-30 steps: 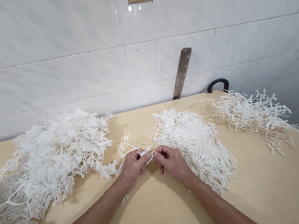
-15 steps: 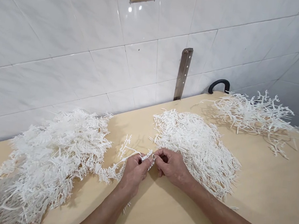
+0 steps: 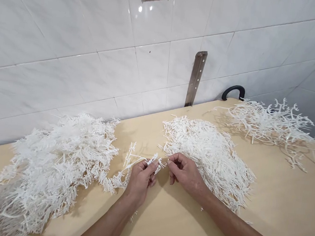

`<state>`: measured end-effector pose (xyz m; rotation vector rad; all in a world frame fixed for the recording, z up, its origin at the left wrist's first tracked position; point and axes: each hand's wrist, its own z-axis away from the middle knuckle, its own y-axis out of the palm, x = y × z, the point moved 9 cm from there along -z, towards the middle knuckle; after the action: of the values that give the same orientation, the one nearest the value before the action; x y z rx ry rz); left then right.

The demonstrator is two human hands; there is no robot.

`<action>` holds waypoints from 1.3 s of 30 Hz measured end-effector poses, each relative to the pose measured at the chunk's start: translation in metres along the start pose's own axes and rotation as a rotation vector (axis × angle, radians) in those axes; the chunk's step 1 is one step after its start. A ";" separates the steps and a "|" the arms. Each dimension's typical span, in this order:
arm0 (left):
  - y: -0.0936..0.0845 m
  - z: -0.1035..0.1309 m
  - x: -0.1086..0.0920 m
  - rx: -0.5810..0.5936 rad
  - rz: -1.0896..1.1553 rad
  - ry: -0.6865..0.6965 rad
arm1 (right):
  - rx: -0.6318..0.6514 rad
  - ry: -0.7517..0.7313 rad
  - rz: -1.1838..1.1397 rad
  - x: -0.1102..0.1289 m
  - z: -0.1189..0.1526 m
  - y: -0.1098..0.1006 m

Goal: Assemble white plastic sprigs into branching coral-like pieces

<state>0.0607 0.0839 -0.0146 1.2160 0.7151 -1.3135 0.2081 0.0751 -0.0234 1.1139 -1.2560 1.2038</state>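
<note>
Just beside the middle heap (image 3: 210, 153) of short white pieces, toward its near left side, holding a small white sprig (image 3: 154, 158) in the left hand (image 3: 140, 178), with thumb pressed down over curled fingers. Nearer the heap, with the right hand (image 3: 187, 173), pinching narrowly with thumb and forefinger, close to the free end of the sprig; too small to tell whether gripping any bit of it. In front of the heap's near left edge, in part, with the right hand and forearm.

Left of the heap, beyond the left hand, thin forked stems (image 3: 129, 156); hard to tell if joined to the sprig. Farther left of the heap, a larger, fluffier white pile (image 3: 65, 161), with a strand trailing toward the left hand. To the right of the heap and behind, a looser tangle of long branched stems (image 3: 271, 122). Behind the heap, upright against pale tiles (image 3: 84, 31), a metal strip (image 3: 196, 79) with holes; behind and right, a black arched handle (image 3: 235, 87). Under the heap, a pale wood-toned tabletop (image 3: 277, 205).
</note>
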 end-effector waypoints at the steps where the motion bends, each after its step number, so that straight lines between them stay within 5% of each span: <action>1: 0.000 -0.001 0.000 0.001 0.010 -0.005 | 0.007 -0.007 0.014 0.001 0.002 0.001; 5: 0.000 -0.002 0.001 0.024 0.038 -0.030 | -0.084 -0.189 0.225 0.029 0.011 -0.004; 10: -0.002 -0.003 0.004 0.021 0.106 -0.063 | -0.465 -0.649 0.647 0.091 0.030 -0.038; 17: 0.000 -0.004 0.008 0.075 0.138 -0.105 | -0.755 -0.650 0.847 0.114 0.033 -0.085; 20: 0.002 -0.003 0.006 0.085 0.128 -0.102 | -0.602 -0.575 0.636 0.104 0.030 -0.070; 23: 0.003 -0.002 0.004 0.073 0.115 -0.083 | -0.281 -0.347 0.437 0.072 0.018 -0.032; 28: 0.004 0.001 0.000 0.058 0.095 -0.050 | 0.011 -0.003 0.153 0.020 0.012 0.006; 39: 0.003 0.002 -0.001 0.040 0.064 -0.035 | 0.064 0.046 -0.039 0.008 0.009 0.011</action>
<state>0.0628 0.0823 -0.0126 1.2349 0.6226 -1.2988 0.1962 0.0668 -0.0155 1.1460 -1.1631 1.2405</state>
